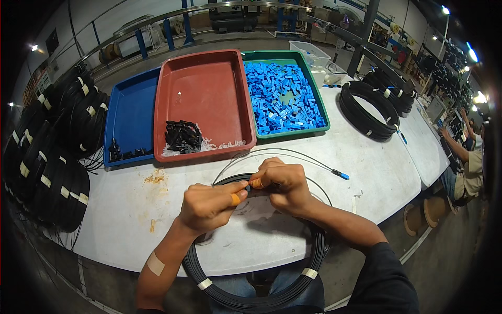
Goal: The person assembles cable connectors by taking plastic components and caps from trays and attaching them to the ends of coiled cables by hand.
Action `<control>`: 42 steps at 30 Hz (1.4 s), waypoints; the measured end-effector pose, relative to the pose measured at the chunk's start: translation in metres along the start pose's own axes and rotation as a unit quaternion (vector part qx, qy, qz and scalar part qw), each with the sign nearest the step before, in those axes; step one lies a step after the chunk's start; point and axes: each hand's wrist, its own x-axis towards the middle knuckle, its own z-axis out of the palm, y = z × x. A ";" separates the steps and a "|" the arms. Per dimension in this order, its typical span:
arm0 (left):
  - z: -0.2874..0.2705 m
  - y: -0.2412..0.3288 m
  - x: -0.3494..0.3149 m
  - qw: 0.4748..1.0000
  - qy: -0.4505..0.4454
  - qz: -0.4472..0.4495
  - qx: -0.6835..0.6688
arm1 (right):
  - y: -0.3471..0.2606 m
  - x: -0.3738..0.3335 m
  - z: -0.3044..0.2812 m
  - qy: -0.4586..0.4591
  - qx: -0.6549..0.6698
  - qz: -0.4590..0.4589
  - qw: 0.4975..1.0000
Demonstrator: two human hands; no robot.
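My left hand [209,206] and my right hand [282,183] meet fingertip to fingertip, both closed in a pinch. A small dark blue piece [248,189] shows between the fingertips; its exact shape is mostly hidden. Orange bands wrap a finger or thumb on each hand. Below and around them lies a coil of black cable [196,259], tied with pale tape and hanging over the table's near edge. From the coil, a loose cable loops behind my hands and ends in a blue connector [341,174] on the white table [374,196].
Behind stand a blue tray [130,99], a red tray [209,89] with black parts and small clear pieces, and a green tray [320,104] full of blue connectors. Black cable coils [55,172] pile at left; another coil [368,112] lies right. A person [465,162] works far right.
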 end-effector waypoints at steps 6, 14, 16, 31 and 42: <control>-0.001 -0.004 -0.002 0.998 0.016 0.045 0.027 | -0.006 -0.002 0.010 0.010 0.221 0.210 0.952; 0.002 -0.003 -0.001 0.996 0.030 -0.070 -0.053 | -0.010 0.008 0.001 0.035 -0.094 -0.104 0.990; 0.000 0.000 0.002 1.000 0.025 -0.008 -0.007 | -0.011 0.006 0.000 0.020 -0.088 -0.085 0.992; 0.000 0.001 0.000 0.999 0.012 -0.033 0.014 | -0.004 0.003 -0.001 0.001 -0.045 -0.048 0.998; 0.001 -0.009 -0.002 0.995 0.016 0.085 0.043 | -0.010 0.004 0.003 -0.025 0.075 0.121 0.990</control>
